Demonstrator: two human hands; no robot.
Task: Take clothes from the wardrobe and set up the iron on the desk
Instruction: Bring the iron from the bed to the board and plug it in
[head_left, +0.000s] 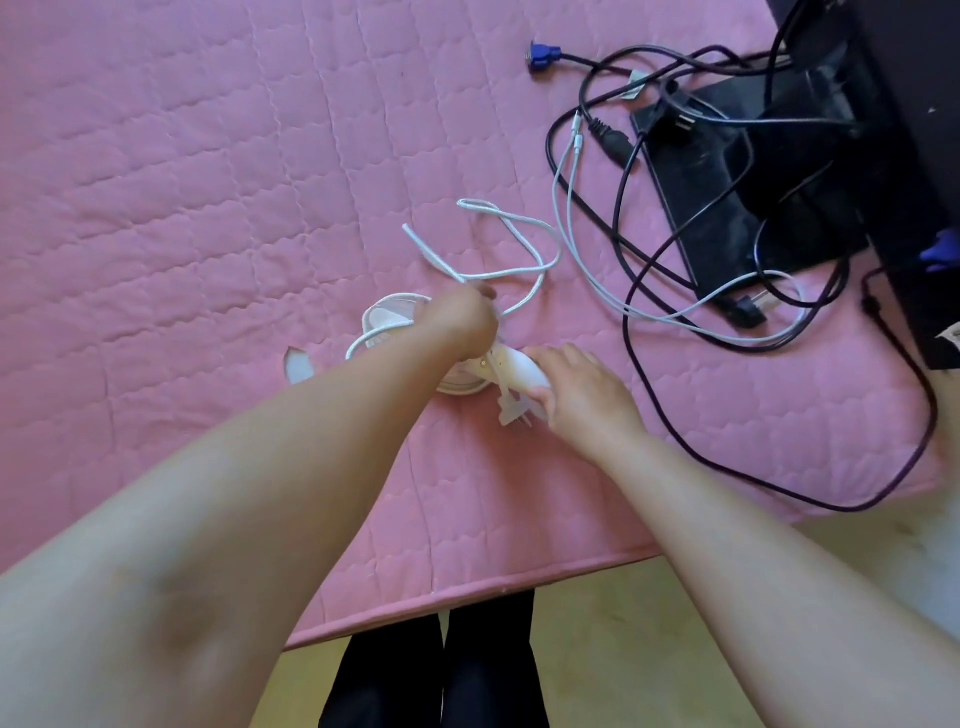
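A white iron (384, 317) lies on the desk's pink quilted cover (182, 182), mostly hidden under my arms. Its white braided cord (519, 244) loops loosely over the cover just beyond it. My left hand (460, 317) reaches over the iron and grips the cord close to the iron's body. My right hand (576, 389) holds the iron's white handle (519, 371), fingers curled round it, and the white plug (514, 413) with its metal pins sticks out beside the thumb. No clothes are in view.
A black monitor stand (737, 192) sits at the right in a tangle of black cables (639, 312) and a light grey cable (576, 218). A blue VGA plug (544, 56) lies at the back. The desk's front edge (467, 597) is near my legs.
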